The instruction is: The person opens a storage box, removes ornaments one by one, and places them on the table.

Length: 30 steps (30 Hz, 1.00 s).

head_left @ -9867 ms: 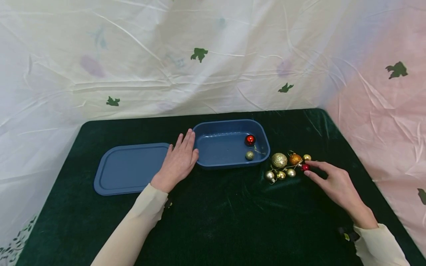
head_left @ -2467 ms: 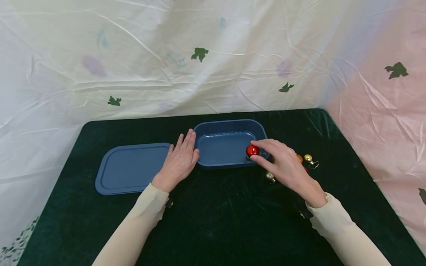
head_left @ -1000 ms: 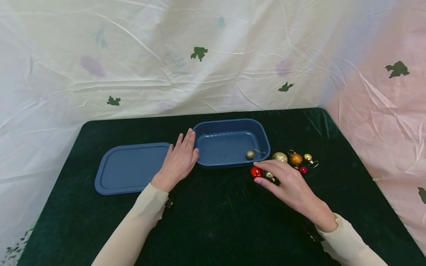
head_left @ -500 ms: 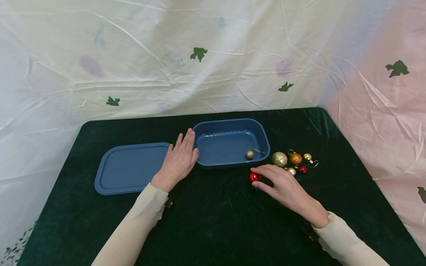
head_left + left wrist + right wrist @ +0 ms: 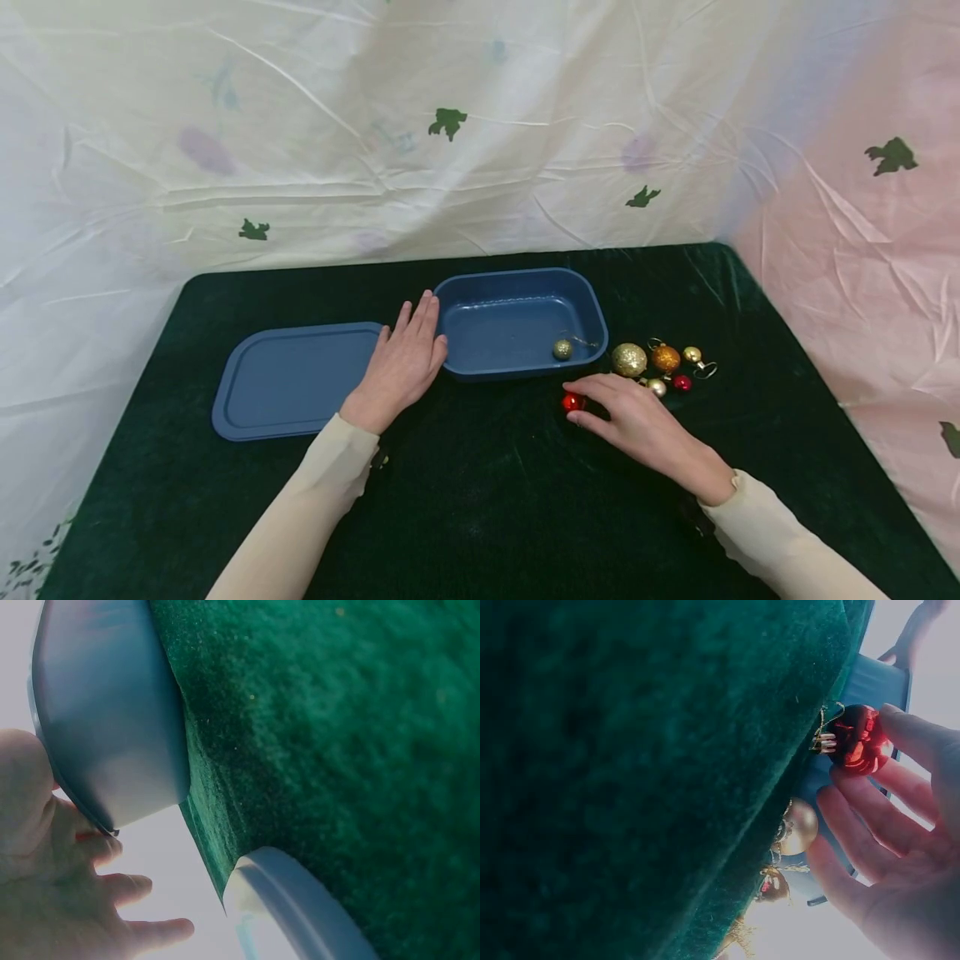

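In the head view my right hand point(image 5: 630, 421) pinches a shiny red bauble point(image 5: 573, 402) between thumb and fingers, low over the cloth in front of the blue container point(image 5: 495, 367). The right wrist view shows the red bauble point(image 5: 859, 740) with its metal cap and looped string facing the green cloth. Straight fingers of my left hand point(image 5: 401, 362) touch the container's left side. A small glittery gold bauble point(image 5: 562, 349) lies inside the container at its front right, its string trailing rightward.
Right of the container lie a large glittery gold bauble point(image 5: 629, 359), an orange one point(image 5: 665, 358), a small red one point(image 5: 682, 382) and smaller gold ones point(image 5: 692, 355). The blue lid point(image 5: 296, 383) lies flat at left, partly under my left hand in view. Green cloth point(image 5: 480, 500) covers the table.
The large red bauble, earlier inside the container, has been lifted out by my right hand over its front right and lowered toward the cloth. My left hand stays against the container.
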Available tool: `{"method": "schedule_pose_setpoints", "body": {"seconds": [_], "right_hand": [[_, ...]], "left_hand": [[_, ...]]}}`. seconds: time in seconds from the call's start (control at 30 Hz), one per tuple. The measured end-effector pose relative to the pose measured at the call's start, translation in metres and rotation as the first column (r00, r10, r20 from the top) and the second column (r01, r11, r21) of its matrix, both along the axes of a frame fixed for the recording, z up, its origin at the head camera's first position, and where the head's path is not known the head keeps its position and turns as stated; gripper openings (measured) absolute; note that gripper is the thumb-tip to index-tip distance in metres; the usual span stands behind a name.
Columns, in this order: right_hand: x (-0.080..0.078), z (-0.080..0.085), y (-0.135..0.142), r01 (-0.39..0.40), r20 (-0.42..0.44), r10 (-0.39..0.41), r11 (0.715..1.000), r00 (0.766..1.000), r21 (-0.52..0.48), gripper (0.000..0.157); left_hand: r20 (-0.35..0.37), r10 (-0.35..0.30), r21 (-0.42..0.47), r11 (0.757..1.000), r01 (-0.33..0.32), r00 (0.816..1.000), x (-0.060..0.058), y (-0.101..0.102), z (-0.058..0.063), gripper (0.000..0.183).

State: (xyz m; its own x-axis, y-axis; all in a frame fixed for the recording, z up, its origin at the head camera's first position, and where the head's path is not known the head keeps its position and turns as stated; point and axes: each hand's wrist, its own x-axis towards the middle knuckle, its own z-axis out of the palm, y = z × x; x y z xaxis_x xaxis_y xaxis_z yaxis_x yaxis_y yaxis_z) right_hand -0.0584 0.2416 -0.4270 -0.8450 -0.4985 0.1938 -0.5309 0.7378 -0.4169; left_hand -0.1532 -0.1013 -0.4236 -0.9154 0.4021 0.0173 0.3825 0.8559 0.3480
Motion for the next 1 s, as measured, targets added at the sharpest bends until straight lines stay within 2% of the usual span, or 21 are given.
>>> {"method": "schedule_pose_setpoints", "body": {"seconds": [0.33, 0.57, 0.73, 1.0], "right_hand": [[-0.004, -0.001, -0.001, -0.036, -0.018, 0.037, 0.997, 0.999, 0.065, 0.040], [-0.003, 0.003, -0.001, -0.023, -0.035, 0.026, 0.996, 0.999, 0.085, 0.042], [0.000, 0.013, 0.002, 0.016, -0.076, -0.013, 0.999, 0.997, 0.037, 0.039], [-0.007, 0.031, 0.008, 0.007, -0.233, -0.030, 0.995, 0.972, -0.099, 0.033]], "left_hand": [[0.002, 0.001, 0.004, 1.000, -0.001, 1.000, 0.001, 0.000, 0.000, 0.066], [-0.005, 0.002, 0.007, 1.000, -0.002, 1.000, 0.001, 0.001, -0.001, 0.066], [-0.004, 0.002, 0.005, 1.000, -0.002, 1.000, 0.001, 0.000, -0.001, 0.066], [0.000, 0.002, -0.004, 1.000, -0.002, 1.000, 0.001, 0.001, -0.002, 0.066]]}}
